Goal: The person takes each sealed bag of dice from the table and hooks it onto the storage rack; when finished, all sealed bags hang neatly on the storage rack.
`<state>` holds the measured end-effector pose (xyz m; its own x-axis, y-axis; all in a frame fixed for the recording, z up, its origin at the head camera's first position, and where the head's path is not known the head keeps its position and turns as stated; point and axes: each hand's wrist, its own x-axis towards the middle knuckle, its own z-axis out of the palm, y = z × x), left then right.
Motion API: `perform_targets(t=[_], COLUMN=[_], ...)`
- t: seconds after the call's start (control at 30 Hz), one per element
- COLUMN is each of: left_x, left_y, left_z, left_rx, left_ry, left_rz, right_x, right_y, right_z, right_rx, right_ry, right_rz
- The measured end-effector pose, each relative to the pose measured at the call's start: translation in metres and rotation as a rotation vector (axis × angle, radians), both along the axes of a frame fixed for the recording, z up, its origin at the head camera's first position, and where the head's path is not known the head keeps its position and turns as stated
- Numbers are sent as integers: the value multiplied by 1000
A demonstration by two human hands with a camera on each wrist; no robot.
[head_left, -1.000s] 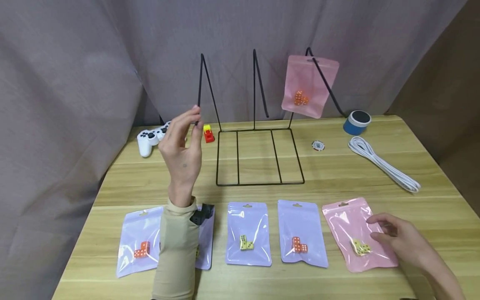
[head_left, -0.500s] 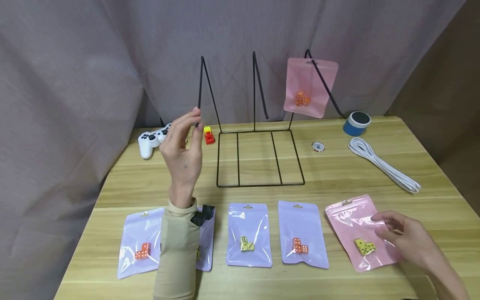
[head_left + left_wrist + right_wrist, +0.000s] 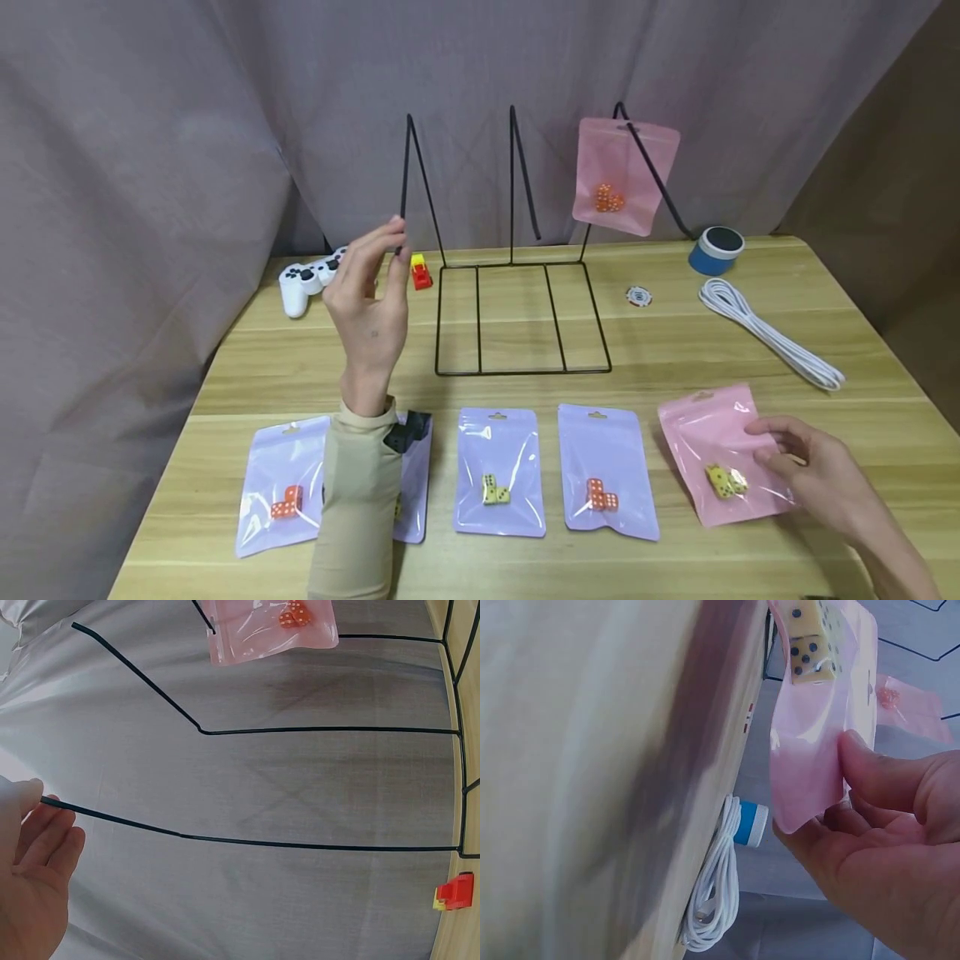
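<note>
Open desk (image 3: 675, 350) between black wire rack (image 3: 517, 317) and row of purple zip pouches (image 3: 498, 471), wide enough for a hand. Left of rack blocked by white game controller (image 3: 307, 279) and small red toy (image 3: 420, 273). Right side narrowed by coiled white cable (image 3: 772, 333), blue round tin (image 3: 716, 250) and small poker chip (image 3: 638, 295). Hanging pink pouch (image 3: 626, 175) closing the rightmost hook; other two hooks free.

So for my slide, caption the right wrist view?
Right hand pinching a pink bag of yellow dice.
</note>
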<state>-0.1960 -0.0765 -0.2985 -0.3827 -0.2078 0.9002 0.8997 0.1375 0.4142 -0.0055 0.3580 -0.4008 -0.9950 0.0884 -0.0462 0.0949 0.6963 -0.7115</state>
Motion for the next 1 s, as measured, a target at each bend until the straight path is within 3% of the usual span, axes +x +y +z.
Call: perform_targets(t=[0.7, 1.0], left_x=[-1, -2], left_y=[-1, -1], left_z=[-1, 0], left_rx=[-10, -3], left_ry=[-12, -11], left_rz=[5, -1], right_x=[-26, -36], right_y=[-15, -25], right_z=[25, 39], right_rx=[1, -5], right_ry=[227, 259], right_rz=[15, -10])
